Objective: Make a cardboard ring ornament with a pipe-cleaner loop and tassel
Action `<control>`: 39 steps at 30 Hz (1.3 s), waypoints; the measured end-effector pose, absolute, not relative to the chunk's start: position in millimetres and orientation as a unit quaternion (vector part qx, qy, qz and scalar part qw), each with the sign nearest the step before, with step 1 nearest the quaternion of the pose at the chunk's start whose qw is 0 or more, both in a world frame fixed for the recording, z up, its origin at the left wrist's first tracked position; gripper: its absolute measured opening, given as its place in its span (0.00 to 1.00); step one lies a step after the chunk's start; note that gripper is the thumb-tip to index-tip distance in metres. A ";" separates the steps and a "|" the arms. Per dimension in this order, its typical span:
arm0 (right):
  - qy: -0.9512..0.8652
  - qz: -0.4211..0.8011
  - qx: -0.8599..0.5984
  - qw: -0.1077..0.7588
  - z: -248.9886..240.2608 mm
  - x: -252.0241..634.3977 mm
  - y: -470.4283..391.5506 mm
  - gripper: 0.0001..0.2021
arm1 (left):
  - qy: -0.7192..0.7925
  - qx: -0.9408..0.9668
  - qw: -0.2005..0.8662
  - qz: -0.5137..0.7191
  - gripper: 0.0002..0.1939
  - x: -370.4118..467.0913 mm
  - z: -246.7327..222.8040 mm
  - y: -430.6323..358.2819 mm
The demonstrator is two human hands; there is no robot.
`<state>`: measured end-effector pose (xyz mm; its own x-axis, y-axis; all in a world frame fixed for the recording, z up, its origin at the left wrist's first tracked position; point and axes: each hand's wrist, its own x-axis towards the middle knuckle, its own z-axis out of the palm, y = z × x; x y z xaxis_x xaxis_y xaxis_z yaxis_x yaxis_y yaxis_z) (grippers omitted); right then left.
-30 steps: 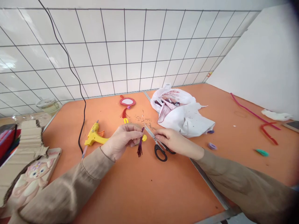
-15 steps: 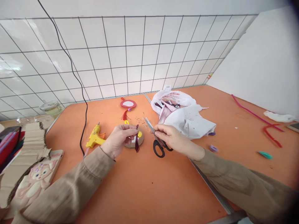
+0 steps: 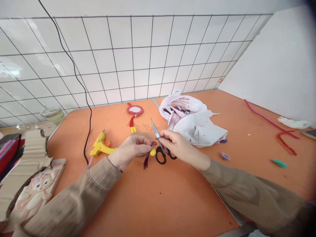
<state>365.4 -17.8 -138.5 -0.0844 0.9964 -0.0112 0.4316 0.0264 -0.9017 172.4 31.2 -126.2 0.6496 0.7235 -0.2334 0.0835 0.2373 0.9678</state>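
My left hand (image 3: 132, 149) pinches the top of a dark purple tassel (image 3: 146, 161), which hangs with a yellow bell (image 3: 153, 152) beside it. In my right hand (image 3: 179, 144) are black-handled scissors (image 3: 161, 156), held near the pivot, blades pointing up and away. The fingers of both hands almost meet above the bell. Behind my left hand lies a round cardboard disc (image 3: 140, 153), mostly hidden, with a yellow loop (image 3: 133, 129) at its far edge. Farther back rests a red oval ornament (image 3: 135, 109) with a red tassel (image 3: 131, 122).
A yellow glue gun (image 3: 100, 146) lies left of my left hand. Behind my right hand sits a white plastic bag (image 3: 204, 128). Cardboard (image 3: 32, 151) and a cartoon-figure board (image 3: 40, 187) are at the left. A purple roll (image 3: 225, 156) and red pipe cleaner (image 3: 283, 140) lie right.
My left hand has moved slightly right and the tassel now tilts, with the bell at its right. The scissors and my right hand have shifted left, closer to my left hand.
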 end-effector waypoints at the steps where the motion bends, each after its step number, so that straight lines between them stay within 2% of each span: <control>1: -0.625 0.389 -0.567 0.370 -139.9 364.2 -16.1 0.09 | 0.352 0.582 0.702 0.211 0.09 173.8 -127.1 29.7; 5: -0.638 0.390 -0.540 0.386 -147.2 359.6 -10.6 0.10 | 0.383 0.583 0.694 0.180 0.08 178.3 -132.6 25.5; 8: -0.658 0.375 -0.550 0.352 -146.0 362.3 -11.8 0.12 | 0.406 0.564 0.698 0.176 0.08 179.9 -137.0 24.0; 15: -0.722 0.165 -0.660 0.125 -116.6 421.8 -40.9 0.18 | 0.423 0.556 0.693 0.178 0.06 181.3 -138.0 22.0; 18: -0.722 0.204 -0.647 0.135 -114.4 434.0 -49.1 0.14 | 0.429 0.546 0.697 0.180 0.07 183.1 -136.8 20.9; 21: -0.697 0.271 -0.622 0.234 -123.6 416.5 -47.6 0.09 | 0.428 0.538 0.699 0.197 0.07 185.4 -136.5 19.1; 23: -0.671 0.300 -0.609 0.298 -130.9 397.9 -43.1 0.19 | 0.429 0.535 0.696 0.214 0.08 186.7 -136.3 17.9; 26: -0.681 0.344 -0.576 0.294 -136.0 378.7 -34.8 0.34 | 0.439 0.537 0.678 0.243 0.07 187.4 -135.4 17.0; 29: -0.718 0.339 -0.551 0.256 -134.5 376.2 -27.5 0.37 | 0.449 0.547 0.656 0.263 0.05 186.7 -133.5 17.0; 32: -0.759 0.264 -0.545 0.239 -133.6 379.3 -22.7 0.37 | 0.458 0.564 0.631 0.271 0.04 185.1 -131.6 17.6; 35: -0.792 0.120 -0.556 0.222 -137.0 375.3 -18.4 0.38 | 0.461 0.568 0.632 0.257 0.04 184.0 -130.2 18.5; 39: -0.807 -0.087 -0.565 0.150 -141.2 358.9 -8.4 0.31 | 0.446 0.589 0.611 0.286 0.05 184.5 -129.1 18.7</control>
<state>358.9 -8.4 -141.2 -0.3170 0.8850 0.3410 0.9375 0.3469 -0.0287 184.5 18.7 -129.1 0.4396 0.8737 -0.2083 0.1755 0.1439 0.9739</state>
